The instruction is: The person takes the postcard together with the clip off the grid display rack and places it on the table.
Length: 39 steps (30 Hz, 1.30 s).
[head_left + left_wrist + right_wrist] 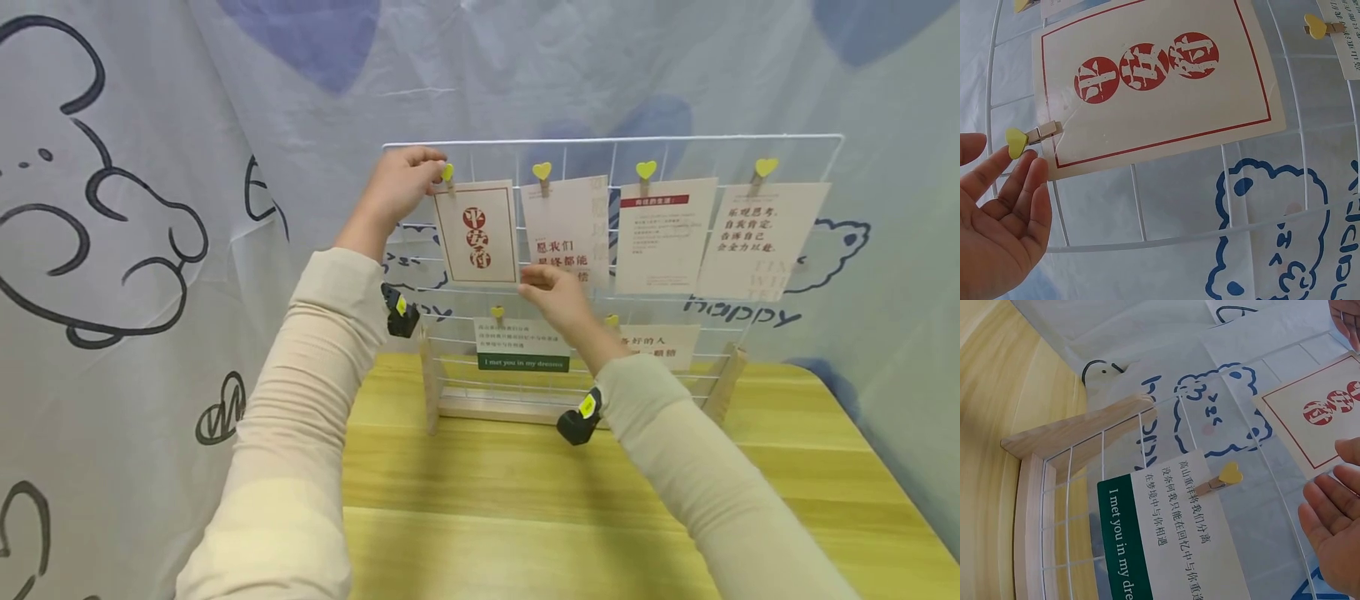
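Observation:
A cream card [476,237] with a red border and red round emblems hangs at the upper left of a white wire grid [615,137]. A small wooden clothespin with a yellow heart [1017,142] grips its top edge. My left hand [405,185] is at this clothespin, fingertips right by the heart and thumb spread away in the left wrist view. Beside the card's lower right corner is my right hand [558,302], its thumb apart from the loosely bent fingers. In the right wrist view, its fingertips [1319,487] are close to the card's edge.
More cards hang along the top row, including a red-headed card [663,242]. Below are a green-banded card [1154,531] and another pale card [667,343]. The grid stands in a wooden base [495,407] on a wooden table [480,517], before a printed curtain [300,167].

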Each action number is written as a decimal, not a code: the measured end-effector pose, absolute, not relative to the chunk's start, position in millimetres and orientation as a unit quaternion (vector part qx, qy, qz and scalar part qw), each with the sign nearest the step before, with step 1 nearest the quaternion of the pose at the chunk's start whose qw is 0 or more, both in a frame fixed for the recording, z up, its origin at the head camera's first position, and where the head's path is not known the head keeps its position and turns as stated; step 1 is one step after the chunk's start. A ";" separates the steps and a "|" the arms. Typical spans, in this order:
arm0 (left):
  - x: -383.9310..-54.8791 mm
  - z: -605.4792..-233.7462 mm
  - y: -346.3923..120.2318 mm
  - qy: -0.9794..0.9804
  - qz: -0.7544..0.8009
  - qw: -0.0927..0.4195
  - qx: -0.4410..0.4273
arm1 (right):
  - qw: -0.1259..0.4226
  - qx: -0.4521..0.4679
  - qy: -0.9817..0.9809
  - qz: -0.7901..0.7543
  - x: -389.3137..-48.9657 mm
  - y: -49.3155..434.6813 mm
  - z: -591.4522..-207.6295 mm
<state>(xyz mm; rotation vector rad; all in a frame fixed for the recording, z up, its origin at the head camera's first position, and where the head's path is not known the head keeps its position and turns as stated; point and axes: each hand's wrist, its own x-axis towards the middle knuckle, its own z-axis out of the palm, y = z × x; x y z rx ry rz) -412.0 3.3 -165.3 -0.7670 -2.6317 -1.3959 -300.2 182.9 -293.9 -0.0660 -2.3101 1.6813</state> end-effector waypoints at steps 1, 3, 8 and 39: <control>-396.8 -159.3 3.9 -0.866 -0.437 0.034 -0.243 | 0.142 -0.025 -0.799 0.583 -300.2 182.0 -293.8; -388.4 -155.2 4.3 -0.867 -0.436 0.025 -0.241 | 0.143 -0.030 -0.798 0.584 -300.4 180.8 -293.6; -378.0 -147.9 3.9 -0.872 -0.429 0.008 -0.236 | 0.149 -0.046 -0.799 0.581 -302.6 177.8 -292.6; -387.6 -161.6 12.7 -0.884 -0.401 0.128 -0.203 | 0.175 -0.080 -0.751 0.631 -314.2 160.7 -288.9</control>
